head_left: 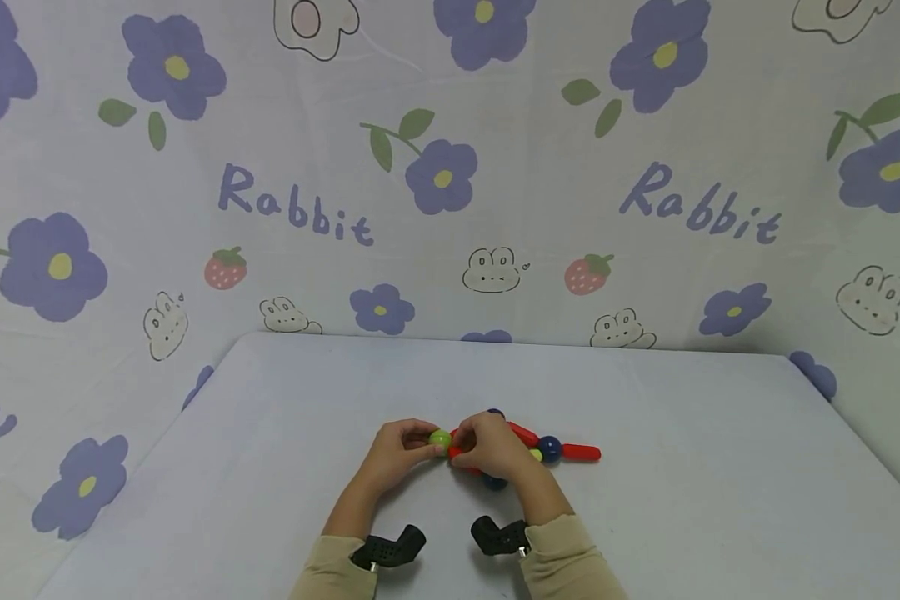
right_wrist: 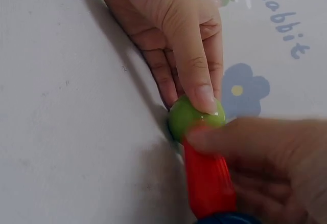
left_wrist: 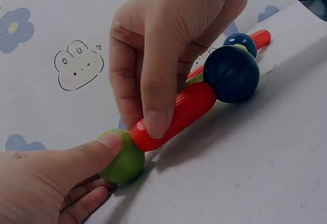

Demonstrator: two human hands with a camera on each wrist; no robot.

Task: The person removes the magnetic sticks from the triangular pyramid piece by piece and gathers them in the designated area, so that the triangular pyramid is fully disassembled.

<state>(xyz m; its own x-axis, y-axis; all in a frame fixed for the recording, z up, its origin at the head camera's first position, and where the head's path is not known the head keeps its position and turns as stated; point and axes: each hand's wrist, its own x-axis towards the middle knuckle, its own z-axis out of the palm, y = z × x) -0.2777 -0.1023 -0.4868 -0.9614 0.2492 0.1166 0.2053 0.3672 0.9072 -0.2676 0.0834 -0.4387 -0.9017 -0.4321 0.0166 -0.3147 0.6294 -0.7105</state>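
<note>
My left hand [head_left: 392,458] pinches a light green ball [head_left: 440,439] between thumb and fingers. My right hand [head_left: 498,450] grips a red rod [left_wrist: 191,112] near the end that meets this green ball. At its other end the rod joins a dark blue ball [left_wrist: 231,75], seen large in the left wrist view. In the right wrist view, the red rod [right_wrist: 207,178] runs down from the green ball [right_wrist: 186,121]. Part of the joined rod-and-ball figure is hidden behind my right hand in the head view.
Further right, another dark blue ball [head_left: 550,449] carries a red rod [head_left: 582,452] pointing outward and a yellow-green piece [head_left: 536,455]. All of it lies on a white table [head_left: 270,500]. A patterned cloth [head_left: 540,167] hangs behind.
</note>
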